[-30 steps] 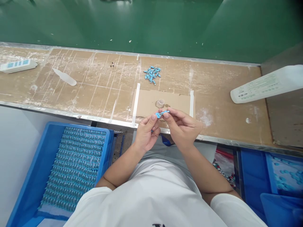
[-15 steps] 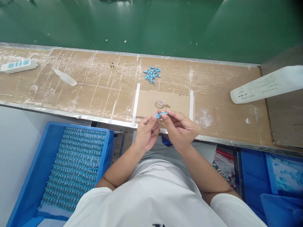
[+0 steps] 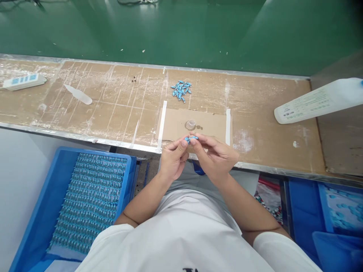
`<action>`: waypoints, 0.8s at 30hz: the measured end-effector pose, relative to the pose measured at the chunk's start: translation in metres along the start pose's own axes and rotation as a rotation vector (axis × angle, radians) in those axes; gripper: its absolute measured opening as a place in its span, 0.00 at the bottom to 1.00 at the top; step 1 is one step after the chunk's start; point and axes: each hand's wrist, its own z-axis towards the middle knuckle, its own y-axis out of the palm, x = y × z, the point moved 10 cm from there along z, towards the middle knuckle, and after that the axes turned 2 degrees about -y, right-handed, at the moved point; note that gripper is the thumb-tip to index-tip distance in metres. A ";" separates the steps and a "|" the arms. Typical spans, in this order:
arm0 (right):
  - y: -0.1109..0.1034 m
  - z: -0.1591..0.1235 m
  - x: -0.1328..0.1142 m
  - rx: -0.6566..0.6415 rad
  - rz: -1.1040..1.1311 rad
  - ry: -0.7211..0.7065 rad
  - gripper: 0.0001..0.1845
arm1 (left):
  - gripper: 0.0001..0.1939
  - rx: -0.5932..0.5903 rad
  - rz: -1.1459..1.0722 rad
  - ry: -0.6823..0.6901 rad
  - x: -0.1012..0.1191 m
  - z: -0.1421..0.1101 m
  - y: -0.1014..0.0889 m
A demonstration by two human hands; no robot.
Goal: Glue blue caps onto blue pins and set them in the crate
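Between my fingertips is a small blue piece (image 3: 191, 139), too small to name its kind. My left hand (image 3: 174, 156) pinches its left end, and my right hand (image 3: 217, 155) pinches the right end. Both hands are held over the front edge of the bench. Just beyond them a small clear cup (image 3: 191, 125) stands on a taped-down cardboard sheet (image 3: 215, 124), with dark round stains beside it. Farther back lies a pile of small blue pieces (image 3: 180, 90).
A large white bottle (image 3: 314, 102) lies tilted at the right. Leftward are a translucent pointed-tip bottle (image 3: 78, 94) and a white power strip (image 3: 25, 81). A blue tray (image 3: 58, 162) with rows of blue pieces sits lower left; blue bins (image 3: 303, 204) stand lower right.
Both hands stay pinched on the blue piece, which has shifted and turned slightly between the fingertips. The whole view has moved a little; the bench things lie as before.
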 end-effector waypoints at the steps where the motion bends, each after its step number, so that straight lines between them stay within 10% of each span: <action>1: 0.000 0.000 -0.003 -0.009 -0.024 -0.027 0.16 | 0.16 -0.004 0.008 0.001 0.000 0.000 0.000; 9: -0.013 -0.004 -0.013 0.003 -0.087 -0.184 0.19 | 0.16 -0.006 0.039 -0.049 -0.012 -0.005 0.000; 24: -0.033 -0.007 0.010 0.049 -0.007 -0.043 0.17 | 0.15 0.041 0.119 0.090 -0.014 -0.011 0.014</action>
